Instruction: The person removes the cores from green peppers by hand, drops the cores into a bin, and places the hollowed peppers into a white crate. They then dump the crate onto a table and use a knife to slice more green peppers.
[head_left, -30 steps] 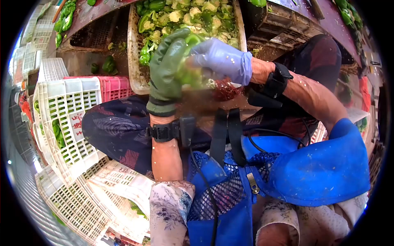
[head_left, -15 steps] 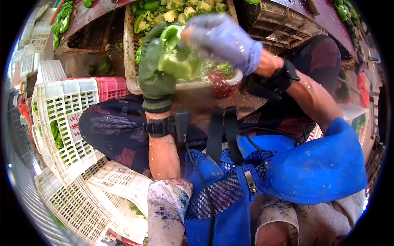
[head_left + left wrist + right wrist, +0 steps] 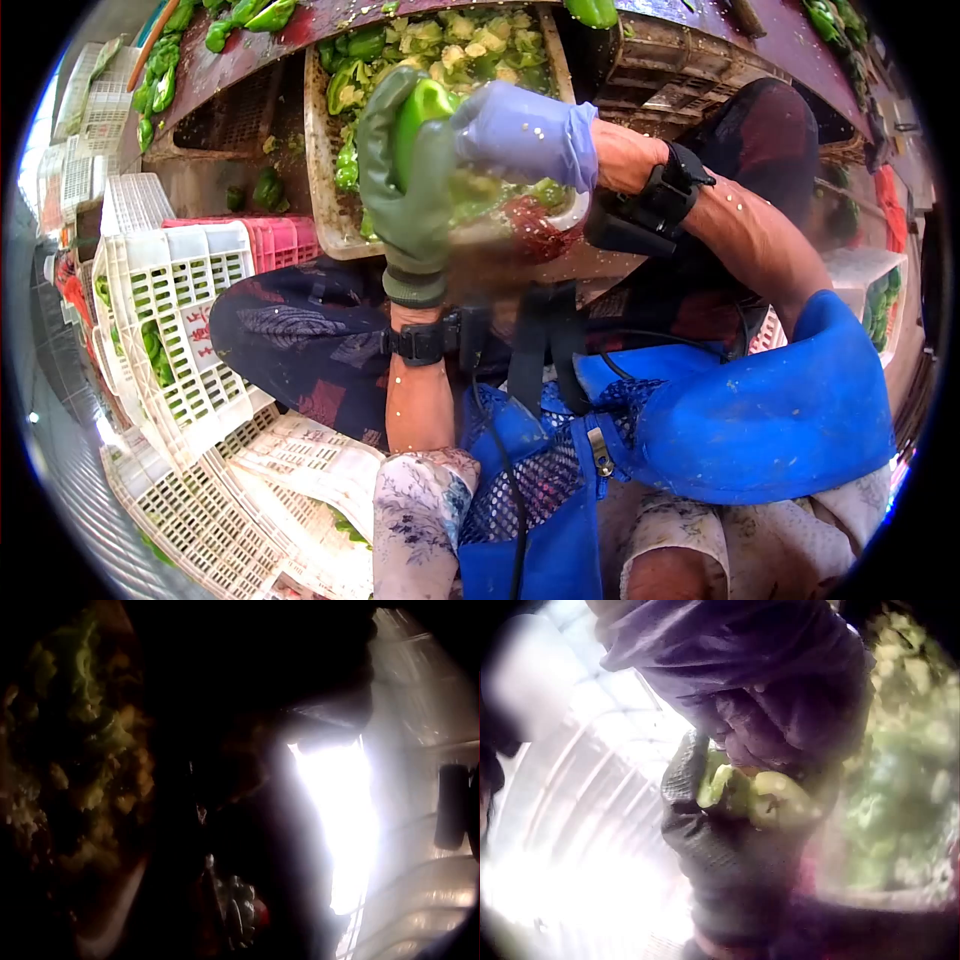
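Note:
In the head view my left hand (image 3: 408, 200), in a dark green glove, grips a green pepper (image 3: 420, 125) upright above a tray (image 3: 318, 190). My right hand (image 3: 520, 138), in a purple glove, presses its curled fingers against the pepper's right side. The right wrist view has the purple glove (image 3: 757, 690) over pale green pepper flesh (image 3: 780, 799), the dark glove (image 3: 731, 855) around it from below; its fingertips are hidden. Pepper cores and pieces (image 3: 470, 45) fill the tray. The left wrist view is dark and shows neither hand clearly.
White crates (image 3: 190, 330) stand at the left with a pink crate (image 3: 285, 243) behind. Green peppers (image 3: 250, 15) lie on the dark red table (image 3: 330, 22) ahead. A brown crate (image 3: 680, 65) is under it at the right. Loose peppers (image 3: 268, 188) lie left of the tray.
Both hands were apart half a second ago with an opened pepper in the left; now they are together at a pepper that looks more whole. The view has shifted slightly.

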Tool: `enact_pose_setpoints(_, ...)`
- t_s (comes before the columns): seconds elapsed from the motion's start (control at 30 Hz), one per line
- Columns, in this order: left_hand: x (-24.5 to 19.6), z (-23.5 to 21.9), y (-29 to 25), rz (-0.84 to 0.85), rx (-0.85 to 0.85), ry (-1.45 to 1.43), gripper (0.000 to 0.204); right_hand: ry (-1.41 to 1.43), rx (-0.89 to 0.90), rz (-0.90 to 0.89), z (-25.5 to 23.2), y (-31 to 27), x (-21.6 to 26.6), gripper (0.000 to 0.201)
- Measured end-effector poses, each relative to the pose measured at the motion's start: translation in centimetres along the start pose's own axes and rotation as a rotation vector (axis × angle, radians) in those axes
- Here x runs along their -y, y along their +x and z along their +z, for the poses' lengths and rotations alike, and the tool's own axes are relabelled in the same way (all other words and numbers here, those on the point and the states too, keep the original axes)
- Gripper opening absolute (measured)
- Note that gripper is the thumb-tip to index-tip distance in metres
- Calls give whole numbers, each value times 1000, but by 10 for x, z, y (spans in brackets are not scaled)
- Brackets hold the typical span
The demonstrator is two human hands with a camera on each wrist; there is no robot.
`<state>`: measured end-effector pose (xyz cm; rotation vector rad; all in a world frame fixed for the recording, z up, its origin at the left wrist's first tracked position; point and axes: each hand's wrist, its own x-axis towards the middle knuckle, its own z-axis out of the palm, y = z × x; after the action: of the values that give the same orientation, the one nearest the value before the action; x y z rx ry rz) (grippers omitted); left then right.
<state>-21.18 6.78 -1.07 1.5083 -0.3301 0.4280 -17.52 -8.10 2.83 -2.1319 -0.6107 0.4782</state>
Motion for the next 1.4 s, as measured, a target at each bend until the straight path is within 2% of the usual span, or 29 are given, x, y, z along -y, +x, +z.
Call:
enact_pose_setpoints(0.07, 8, -2, -3, -126, -36, -140, 54, 43, 18, -114, 2, 0, -6, 9)
enact_pose_setpoints(0.17, 65, -18, -5, 159, 9, -197, 57, 134, 6, -10, 13, 3, -6, 10)
enact_pose_setpoints(0.2, 61, -14, -6, 78, -50, -330, 56, 113, -32, -25, 15, 3, -5, 15)
enact_pose_setpoints(0.23, 54, -17, -10, 83, -37, -114, 49, 92, -70, -42, 17, 4, -3, 22)
enact_pose_setpoints(0.3, 33, -22, -16, 103, -18, 329, 36, -16, -77, -158, 16, 3, 0, 18)
enact_pose_setpoints(0.37, 46, -35, -19, 401, 50, 660, 35, -149, -81, -331, 16, 0, -2, 16)
enact_pose_setpoints(0.4, 27, -27, -24, -54, 19, 377, 37, -59, -134, -369, 14, -1, -2, 15)
enact_pose_setpoints(0.43, 26, -26, -22, -98, -41, 272, 37, 15, -80, -285, 4, 0, -2, 17)
enact_pose_setpoints(0.47, 25, -24, -20, -136, -105, 164, 38, 121, -124, -146, -5, -1, 0, 18)
enact_pose_setpoints(0.5, 22, -26, -11, 52, -104, 266, 38, 226, -166, -11, -12, -2, 4, 20)
enact_pose_setpoints(0.53, 12, -32, -5, -417, -274, -488, 41, 342, -216, 225, -19, 2, 2, 21)
enact_pose_setpoints(0.57, 10, -30, -4, -382, -297, -436, 42, 439, -213, 187, -17, 6, -13, 35)
enact_pose_setpoints(0.6, 2, -29, -4, -349, -238, -537, 42, 535, -207, 149, -16, 10, -20, 50)
enact_pose_setpoints(0.67, -3, -21, -1, -282, -193, -564, 43, 515, 1, 229, -13, 10, -28, 79)
enact_pose_setpoints(0.7, -3, -18, 0, -253, -209, -487, 43, 609, 26, 201, -4, 6, -23, 77)
enact_pose_setpoints(0.73, -6, -13, 1, -241, -219, -438, 44, 881, 33, 146, 11, 9, -19, 73)
enact_pose_setpoints(0.8, -18, -2, 5, -232, -237, -373, 45, 1219, 64, 78, 19, 8, -10, 66)
enact_pose_setpoints(0.87, -24, 6, 5, -228, -230, -254, 46, 1355, 129, 56, 12, 3, 2, 60)
enact_pose_setpoints(1.0, -11, -5, 7, -160, -120, -48, 49, 1230, 57, -105, 15, 17, -16, 52)
enact_pose_setpoints(1.03, -14, -4, 11, -143, -138, -11, 49, 1104, -75, -166, 5, 14, -4, 54)
enact_pose_setpoints(1.07, -22, 0, 6, -227, -174, -8, 50, 976, -205, -225, -9, 8, 10, 55)
enact_pose_setpoints(1.1, -30, -1, 9, -366, -402, -288, 48, 847, -330, -283, -21, 3, 21, 57)
enact_pose_setpoints(1.13, -33, -5, 13, -388, -477, -384, 48, 537, -518, -360, -32, 3, 21, 58)
enact_pose_setpoints(1.17, -35, -9, 13, -385, -468, -403, 48, 253, -691, -451, -38, 8, 20, 59)
enact_pose_setpoints(1.2, -36, -10, 12, -371, -439, -406, 48, -59, -794, -662, -33, 14, 16, 62)
enact_pose_setpoints(1.27, -33, -5, 10, -344, -381, -422, 48, -116, -547, -753, -2, 20, 13, 66)
enact_pose_setpoints(1.3, -32, -3, 9, -343, -349, -430, 49, -174, -459, -690, 4, 19, 14, 68)
enact_pose_setpoints(1.37, -33, -2, 5, -341, -315, -438, 49, 78, -595, -815, -13, 27, 25, 70)
enact_pose_setpoints(1.4, -35, -6, 5, -339, -299, -433, 49, -53, -629, -799, -24, 30, 28, 71)
